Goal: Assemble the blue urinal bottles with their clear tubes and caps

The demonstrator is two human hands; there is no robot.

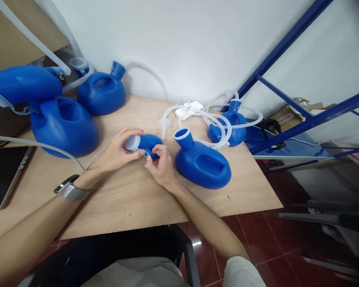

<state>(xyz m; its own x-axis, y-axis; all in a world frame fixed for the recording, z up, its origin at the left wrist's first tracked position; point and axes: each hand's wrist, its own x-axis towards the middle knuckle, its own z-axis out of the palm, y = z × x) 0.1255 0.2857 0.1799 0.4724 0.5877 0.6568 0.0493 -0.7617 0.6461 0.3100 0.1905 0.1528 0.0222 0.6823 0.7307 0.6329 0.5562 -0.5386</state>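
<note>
My left hand is wrapped round the translucent-capped end of a small blue plastic urinal head, steadying it just above the table. The fingertips of my right hand pinch at its near side, by a thin translucent strap; what exactly they grip there is partly hidden. Just right of my right hand lies a blue urinal bottle with a handle opening, its white-rimmed neck uncovered. A translucent round fitting on a tube rests behind the urinal head.
More blue bottles stand at the left, one with a similar capped head above it. At the back right, coiled translucent tubing surrounds another bottle near a white power strip. A tablet lies left; a blue metal rack stands right.
</note>
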